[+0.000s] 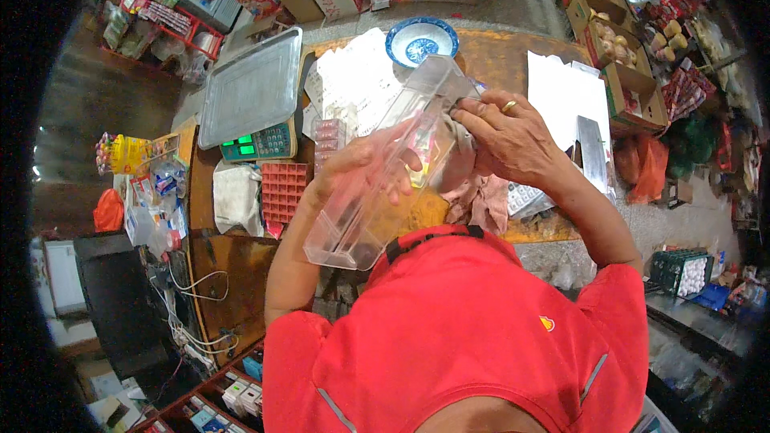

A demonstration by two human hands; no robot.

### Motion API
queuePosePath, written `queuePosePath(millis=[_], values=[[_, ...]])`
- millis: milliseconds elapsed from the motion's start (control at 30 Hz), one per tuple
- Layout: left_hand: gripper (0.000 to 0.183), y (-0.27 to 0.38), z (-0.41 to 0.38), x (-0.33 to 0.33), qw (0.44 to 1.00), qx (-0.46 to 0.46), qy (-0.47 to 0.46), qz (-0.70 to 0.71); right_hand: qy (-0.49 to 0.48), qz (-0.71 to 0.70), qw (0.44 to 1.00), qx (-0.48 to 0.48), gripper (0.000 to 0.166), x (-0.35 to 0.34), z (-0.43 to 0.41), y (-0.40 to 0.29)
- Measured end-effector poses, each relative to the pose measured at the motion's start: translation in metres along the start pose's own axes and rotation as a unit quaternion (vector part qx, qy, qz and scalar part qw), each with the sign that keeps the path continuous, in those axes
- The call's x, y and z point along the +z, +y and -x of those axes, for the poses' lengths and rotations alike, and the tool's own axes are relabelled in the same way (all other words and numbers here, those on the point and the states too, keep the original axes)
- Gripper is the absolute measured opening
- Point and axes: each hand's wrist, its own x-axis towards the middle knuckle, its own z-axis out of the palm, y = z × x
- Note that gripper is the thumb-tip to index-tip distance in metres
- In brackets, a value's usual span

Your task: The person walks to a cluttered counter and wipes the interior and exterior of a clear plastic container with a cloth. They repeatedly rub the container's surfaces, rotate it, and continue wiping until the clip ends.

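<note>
A long clear plastic box (346, 240) is held tilted above the wooden table, in front of my chest. My left hand (355, 162) supports it from the left, with some fingers showing blurred through the plastic. At the box's upper right side, my right hand (511, 138), with a ring on one finger, grips a greyish cloth (458, 159) against the plastic. Something yellow and pink shows through the box wall, too unclear to name. Below my right hand a pinkish rag (484, 201) lies crumpled on the table.
A blue-and-white bowl (445, 36) stands at the table's (505, 51) far edge. On the left are a digital scale (271, 141) with a metal pan (255, 84) and a red grid tray (284, 192). Papers (547, 84), a flat metal blade (592, 150) and a keypad (526, 198) lie right.
</note>
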Motion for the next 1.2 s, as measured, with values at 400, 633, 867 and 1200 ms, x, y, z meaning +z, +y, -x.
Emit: queuePosePath(millis=[400, 633, 867, 1200], values=[[0.097, 0.004, -0.005, 0.015, 0.988, -0.009, 0.105, -0.112, -0.087, -0.065, 0.985, 0.133, 0.044, 0.036, -0.001, -0.021], [0.087, 0.006, -0.006, 0.014, 0.983, 0.042, 0.128, -0.125, -0.146, -0.14, 0.978, 0.056, 0.053, 0.028, -0.005, -0.053], [0.092, 0.004, 0.0, 0.019, 0.985, 0.01, 0.125, -0.117, -0.117, -0.031, 0.99, 0.073, 0.046, 0.033, -0.006, -0.004], [0.084, -0.003, -0.015, 0.01, 0.973, 0.06, 0.156, -0.158, -0.046, -0.079, 0.987, 0.129, 0.051, 0.061, -0.004, -0.035]])
